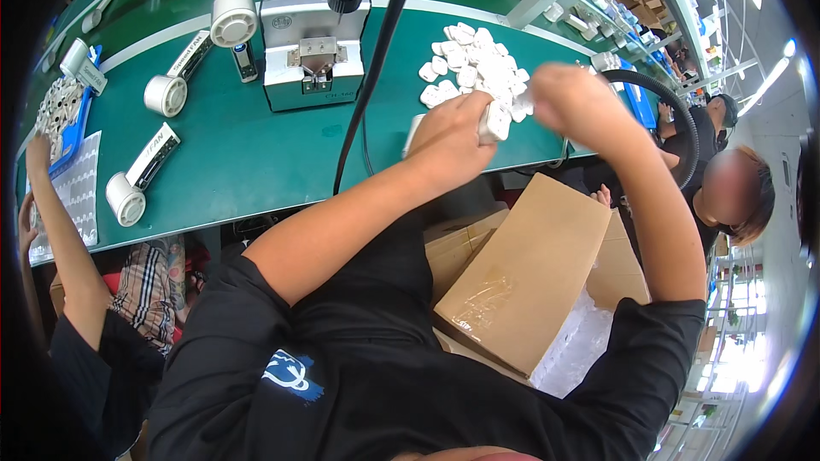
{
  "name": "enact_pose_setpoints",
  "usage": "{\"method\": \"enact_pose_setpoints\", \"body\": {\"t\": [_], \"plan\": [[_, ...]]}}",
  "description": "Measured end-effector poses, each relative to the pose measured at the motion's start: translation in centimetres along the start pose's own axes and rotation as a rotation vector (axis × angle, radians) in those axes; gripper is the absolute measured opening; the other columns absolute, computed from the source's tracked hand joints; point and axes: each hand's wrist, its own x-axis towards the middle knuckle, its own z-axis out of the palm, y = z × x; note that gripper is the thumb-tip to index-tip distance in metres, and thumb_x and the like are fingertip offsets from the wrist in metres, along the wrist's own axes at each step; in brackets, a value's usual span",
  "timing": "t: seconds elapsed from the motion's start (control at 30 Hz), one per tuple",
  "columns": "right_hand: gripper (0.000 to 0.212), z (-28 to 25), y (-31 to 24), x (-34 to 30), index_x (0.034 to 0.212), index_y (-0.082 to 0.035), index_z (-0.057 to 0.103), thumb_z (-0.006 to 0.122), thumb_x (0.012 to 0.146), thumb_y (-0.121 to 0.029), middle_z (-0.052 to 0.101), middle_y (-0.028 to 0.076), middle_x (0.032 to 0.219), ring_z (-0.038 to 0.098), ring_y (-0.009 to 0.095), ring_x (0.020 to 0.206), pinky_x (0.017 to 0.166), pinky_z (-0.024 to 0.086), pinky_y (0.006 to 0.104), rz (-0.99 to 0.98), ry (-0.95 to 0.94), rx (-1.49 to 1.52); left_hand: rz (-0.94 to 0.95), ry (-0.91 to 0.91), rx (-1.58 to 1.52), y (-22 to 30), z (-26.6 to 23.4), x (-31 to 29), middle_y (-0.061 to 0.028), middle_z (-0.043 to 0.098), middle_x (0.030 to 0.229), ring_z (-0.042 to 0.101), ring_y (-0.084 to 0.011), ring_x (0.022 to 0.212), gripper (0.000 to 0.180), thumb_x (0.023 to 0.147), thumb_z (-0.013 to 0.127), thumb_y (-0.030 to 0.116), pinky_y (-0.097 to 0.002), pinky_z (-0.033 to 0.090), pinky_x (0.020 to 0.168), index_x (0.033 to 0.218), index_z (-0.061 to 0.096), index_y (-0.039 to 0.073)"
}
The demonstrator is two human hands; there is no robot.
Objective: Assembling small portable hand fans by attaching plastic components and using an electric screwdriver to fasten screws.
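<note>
My left hand (pixel 453 138) is wrapped round a white plastic piece (pixel 494 123) just above the bench. A blunt, rounded end shows past the fingertips; the palm hides most of it. Up and to the right, my right hand (pixel 574 108) is closed, its fingers curled and blurred by motion. Whatever it may hold cannot be made out. Behind both hands lies a heap of small white plastic caps (pixel 468 53), rounded and square in outline, on the green bench.
A grey bench machine (pixel 313 43) stands left of the heap. White handheld fans (pixel 128 196) lie to its left. An open cardboard box (pixel 525 273) with clear plastic sits below my right arm. A black hose (pixel 670 102) curves at right. Co-workers sit on both sides.
</note>
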Motion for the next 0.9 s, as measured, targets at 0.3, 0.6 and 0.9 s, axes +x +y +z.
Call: {"method": "enact_pose_setpoints", "body": {"t": [0.3,0.6,0.9], "plan": [[0.014,0.0,4.8,-0.9,0.093,0.005,0.06,0.056,0.084,-0.005,0.061,0.01,0.075,0.06,0.015,0.07,0.063,0.046,0.0264,0.375,0.476,0.242,0.123,-0.065,-0.221,2.7,-3.7,-4.8,-0.0182,0.057,0.086,0.057,-0.037,0.08,0.032,0.065,0.065,0.006,-0.0386,0.047,0.068,0.095,0.054,0.002],[0.02,-6.6,10.3,10.3,0.083,-0.004,0.067,0.056,0.078,-0.02,0.064,0.016,0.076,0.062,0.033,0.072,0.066,0.047,0.0395,0.629,1.19,0.015,0.073,-0.152,-0.459,3.4,-13.1,-11.0,-0.0082,0.062,0.079,0.064,-0.0178,0.069,0.021,0.07,0.068,-0.001,-0.0269,0.049,0.061,0.087,0.057,0.003],[0.02,-15.1,16.6,23.4,0.077,-0.007,0.061,0.05,0.082,-0.023,0.065,0.015,0.075,0.063,0.034,0.069,0.061,0.05,0.0439,0.768,1.235,-0.548,0.068,0.137,-0.351,0.8,-20.2,-13.9,-0.01,0.061,0.074,0.062,-0.0218,0.066,0.021,0.065,0.066,-0.006,-0.031,0.051,0.061,0.081,0.056,0.001]]}}
